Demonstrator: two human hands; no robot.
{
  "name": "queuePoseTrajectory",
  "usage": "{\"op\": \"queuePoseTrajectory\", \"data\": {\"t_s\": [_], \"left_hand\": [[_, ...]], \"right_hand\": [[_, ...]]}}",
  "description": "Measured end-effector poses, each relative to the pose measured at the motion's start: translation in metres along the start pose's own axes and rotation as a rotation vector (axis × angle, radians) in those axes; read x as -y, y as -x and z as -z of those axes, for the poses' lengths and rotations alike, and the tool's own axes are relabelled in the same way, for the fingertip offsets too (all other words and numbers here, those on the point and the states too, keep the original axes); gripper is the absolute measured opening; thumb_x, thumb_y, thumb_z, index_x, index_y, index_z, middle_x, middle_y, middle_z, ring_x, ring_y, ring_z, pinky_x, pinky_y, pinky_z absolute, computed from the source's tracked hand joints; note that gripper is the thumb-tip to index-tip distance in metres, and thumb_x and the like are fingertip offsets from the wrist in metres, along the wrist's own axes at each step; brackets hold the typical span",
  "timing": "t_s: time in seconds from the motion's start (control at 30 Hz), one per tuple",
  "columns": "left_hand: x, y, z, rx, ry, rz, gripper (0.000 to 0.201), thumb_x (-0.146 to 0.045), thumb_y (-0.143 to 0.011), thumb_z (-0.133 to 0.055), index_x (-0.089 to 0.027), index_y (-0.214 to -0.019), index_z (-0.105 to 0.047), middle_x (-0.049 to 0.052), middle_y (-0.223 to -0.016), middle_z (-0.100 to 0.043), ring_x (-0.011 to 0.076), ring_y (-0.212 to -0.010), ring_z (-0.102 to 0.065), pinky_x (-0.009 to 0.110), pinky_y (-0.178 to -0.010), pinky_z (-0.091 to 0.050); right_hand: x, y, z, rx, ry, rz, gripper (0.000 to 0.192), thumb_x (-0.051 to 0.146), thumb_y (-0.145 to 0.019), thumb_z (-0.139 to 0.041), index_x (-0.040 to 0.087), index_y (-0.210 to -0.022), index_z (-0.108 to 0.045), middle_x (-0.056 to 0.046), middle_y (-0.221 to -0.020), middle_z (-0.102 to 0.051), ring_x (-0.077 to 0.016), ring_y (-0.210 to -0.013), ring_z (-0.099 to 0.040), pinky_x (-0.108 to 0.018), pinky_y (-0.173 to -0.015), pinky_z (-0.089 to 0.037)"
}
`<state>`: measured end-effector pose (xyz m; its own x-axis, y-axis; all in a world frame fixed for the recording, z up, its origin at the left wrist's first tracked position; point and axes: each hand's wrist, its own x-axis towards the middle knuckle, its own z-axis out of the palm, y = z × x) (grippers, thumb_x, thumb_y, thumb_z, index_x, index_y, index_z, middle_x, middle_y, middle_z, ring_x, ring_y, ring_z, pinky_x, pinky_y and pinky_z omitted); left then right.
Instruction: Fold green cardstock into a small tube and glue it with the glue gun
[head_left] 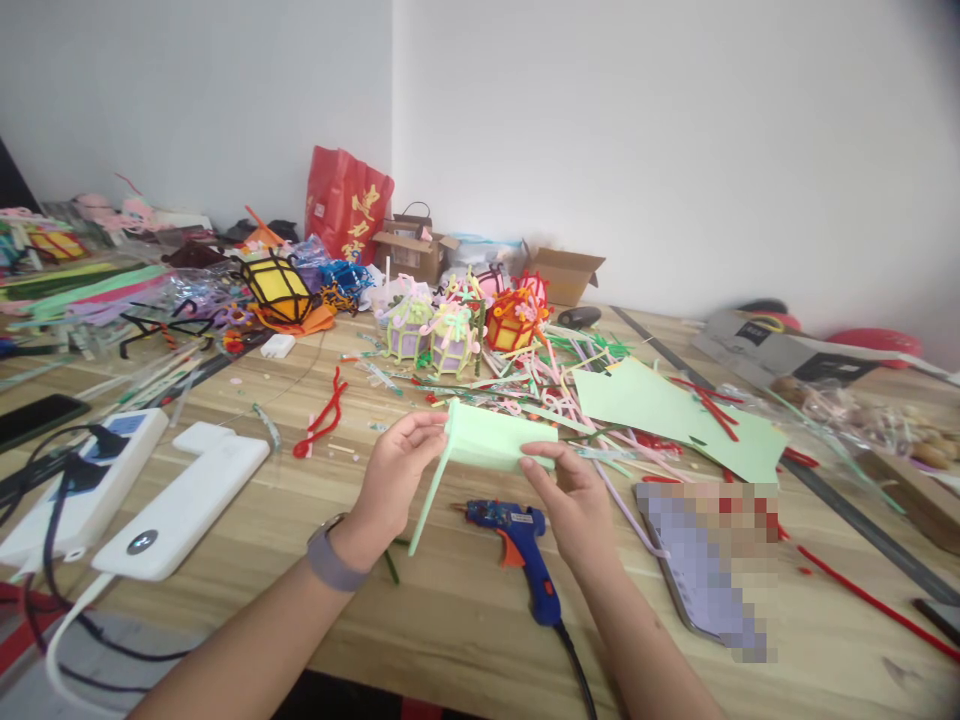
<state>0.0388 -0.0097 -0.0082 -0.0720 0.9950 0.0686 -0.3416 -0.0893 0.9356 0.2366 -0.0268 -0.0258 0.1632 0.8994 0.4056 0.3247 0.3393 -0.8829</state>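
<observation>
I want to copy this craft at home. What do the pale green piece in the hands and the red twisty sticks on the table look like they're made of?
The pale green piece, held by the left hand and right hand, looks like matte card or thin foam sheet: flat faces, crisp folds, no shine. The red twisty sticks look like fuzzy pipe cleaners, bent and holding their curves.

Blue glue gun [525,550] on the wooden table [450,620], small lanterns [435,335] and red bag [346,205] behind.

Pale green folded paper [495,440], blue-and-orange glue gun [521,545].
</observation>
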Motion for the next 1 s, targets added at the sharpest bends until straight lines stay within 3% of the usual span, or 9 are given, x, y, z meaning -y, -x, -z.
{"op": "queuePoseTrajectory", "data": {"t_s": [0.33, 0.57, 0.77, 0.9, 1.0], "left_hand": [[0.0012, 0.0004, 0.0033, -0.009, -0.223, -0.08, 0.014, -0.025, -0.066, -0.069, -0.018, -0.078, -0.069, 0.0, -0.075, -0.067, 0.015, -0.073, -0.058, 0.027, -0.069, -0.045], [0.0016, -0.0005, 0.0022, -0.028, -0.198, -0.058, 0.019, -0.027, -0.065, -0.07, -0.017, -0.081, -0.073, 0.002, -0.077, -0.072, 0.017, -0.077, -0.062, 0.029, -0.073, -0.049], [0.0044, -0.0015, 0.0068, -0.019, -0.38, -0.108, 0.027, -0.03, -0.071, -0.067, -0.018, -0.094, -0.073, 0.004, -0.081, -0.072, 0.0179, -0.076, -0.063, 0.029, -0.071, -0.049], [0.0027, 0.0007, 0.0082, -0.022, -0.538, -0.178, 0.021, -0.032, -0.074, -0.066, -0.02, -0.09, -0.074, 0.003, -0.084, -0.073, 0.0185, -0.077, -0.063, 0.03, -0.072, -0.048], [0.0026, 0.0008, 0.0082, 0.014, -0.509, -0.211, 0.017, -0.032, -0.075, -0.066, -0.021, -0.086, -0.074, 0.003, -0.087, -0.073, 0.0192, -0.082, -0.064, 0.03, -0.076, -0.048]], "right_hand": [[0.007, -0.0003, 0.0001, 0.019, -0.051, -0.069, 0.019, 0.04, -0.077, -0.068, 0.023, -0.086, -0.069, -0.003, -0.086, -0.07, -0.0212, -0.083, -0.062, -0.034, -0.074, -0.046], [0.0052, -0.0024, 0.0006, 0.028, -0.031, -0.076, 0.023, 0.042, -0.076, -0.068, 0.023, -0.089, -0.071, -0.003, -0.086, -0.071, -0.0208, -0.081, -0.062, -0.033, -0.073, -0.047], [0.0045, -0.0025, -0.0008, 0.031, -0.008, -0.041, 0.022, 0.041, -0.077, -0.066, 0.023, -0.089, -0.07, -0.002, -0.082, -0.068, -0.0207, -0.08, -0.06, -0.033, -0.072, -0.046], [0.0055, -0.0016, -0.0003, 0.008, -0.001, -0.013, 0.019, 0.04, -0.077, -0.068, 0.024, -0.087, -0.07, -0.002, -0.082, -0.067, -0.0206, -0.081, -0.06, -0.034, -0.074, -0.046], [0.0055, -0.0013, 0.0004, -0.004, -0.013, 0.01, 0.017, 0.04, -0.077, -0.068, 0.024, -0.084, -0.07, -0.002, -0.079, -0.066, -0.0203, -0.08, -0.059, -0.034, -0.075, -0.046]]}}
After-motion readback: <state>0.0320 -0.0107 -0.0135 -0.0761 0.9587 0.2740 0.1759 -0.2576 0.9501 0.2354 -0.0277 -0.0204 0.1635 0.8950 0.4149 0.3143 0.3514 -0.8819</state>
